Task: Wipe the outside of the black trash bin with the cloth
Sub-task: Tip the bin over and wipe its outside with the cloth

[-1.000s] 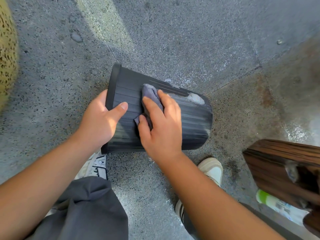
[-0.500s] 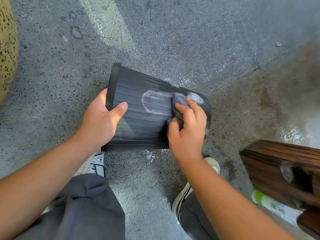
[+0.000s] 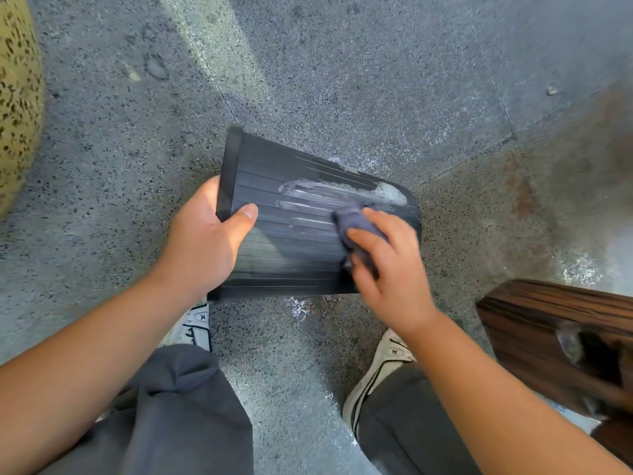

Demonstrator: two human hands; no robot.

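Slid a little lower on the bin wall since half a second ago, right hand (image 3: pixel 390 258) with the cloth (image 3: pixel 356 222) bunched under its fingers, near the closed bottom end. Left hand (image 3: pixel 205 245) clamped on the rim, thumb flat on the ribs. Black trash bin (image 3: pixel 291 248) on its side on the floor (image 3: pixel 342 80), long axis from rim at left to bottom at right. Pale wet smear (image 3: pixel 318 195) just above the cloth, toward the rim. Probably next: stroke leftward along the ribs, right hand nearer.
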